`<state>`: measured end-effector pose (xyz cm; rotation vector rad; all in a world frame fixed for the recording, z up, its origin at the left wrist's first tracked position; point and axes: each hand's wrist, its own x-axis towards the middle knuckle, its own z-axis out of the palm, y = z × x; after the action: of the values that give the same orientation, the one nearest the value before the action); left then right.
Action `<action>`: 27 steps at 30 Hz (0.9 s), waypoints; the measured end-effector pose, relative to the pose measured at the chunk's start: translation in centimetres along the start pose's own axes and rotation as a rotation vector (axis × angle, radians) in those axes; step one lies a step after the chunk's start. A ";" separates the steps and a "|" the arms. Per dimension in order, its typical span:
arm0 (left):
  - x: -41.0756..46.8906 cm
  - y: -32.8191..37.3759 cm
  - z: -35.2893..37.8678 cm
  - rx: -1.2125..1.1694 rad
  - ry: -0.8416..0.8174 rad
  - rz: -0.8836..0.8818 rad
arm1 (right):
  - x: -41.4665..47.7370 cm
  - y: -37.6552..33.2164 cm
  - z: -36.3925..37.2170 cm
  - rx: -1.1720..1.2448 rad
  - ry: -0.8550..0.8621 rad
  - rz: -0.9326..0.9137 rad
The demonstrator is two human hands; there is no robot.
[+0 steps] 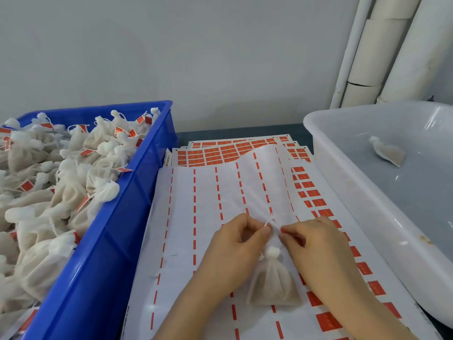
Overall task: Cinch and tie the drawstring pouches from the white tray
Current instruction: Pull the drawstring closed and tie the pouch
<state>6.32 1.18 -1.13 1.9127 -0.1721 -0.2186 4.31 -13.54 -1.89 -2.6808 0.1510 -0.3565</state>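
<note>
Pinching the string (pixel 269 221) with curled fingers of left hand (pixel 235 249) and right hand (pixel 318 246), just above the cinched pouch (pixel 274 285). Had it lying between the wrists on label sheets (pixel 196 204). Spotted a second pouch (pixel 389 153) inside the white tray (pixel 429 192).

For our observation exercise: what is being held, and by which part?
The pouch, by its drawstring: left hand and right hand pinch it above the neck.

Place: small hand-packing workshop.
Table (pixel 245 134), left edge: blue crate (pixel 137 192) heaped with tied pouches (pixel 73 168) bearing red tags.
Middle: stacked label sheets (pixel 220 153).
Right edge: white tray (pixel 343 168).
Back corner: cardboard tubes (pixel 367 57) against the wall.
</note>
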 end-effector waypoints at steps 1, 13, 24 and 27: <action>0.0 0.0 0.0 -0.001 0.000 0.000 | 0.1 0.0 0.0 0.005 0.001 -0.006; 0.1 1.2 -0.9 -0.219 0.107 -0.006 | 0.8 0.5 -0.2 0.117 0.041 0.071; 0.0 1.9 -1.2 -0.440 0.140 -0.070 | 1.1 1.8 -0.9 0.268 0.145 0.152; -0.1 2.1 -1.3 -0.473 0.142 -0.077 | 1.1 1.8 -1.0 0.316 0.227 0.145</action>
<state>6.52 1.66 1.24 1.4577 0.0478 -0.1579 5.01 -15.76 -1.51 -2.2980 0.3268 -0.5860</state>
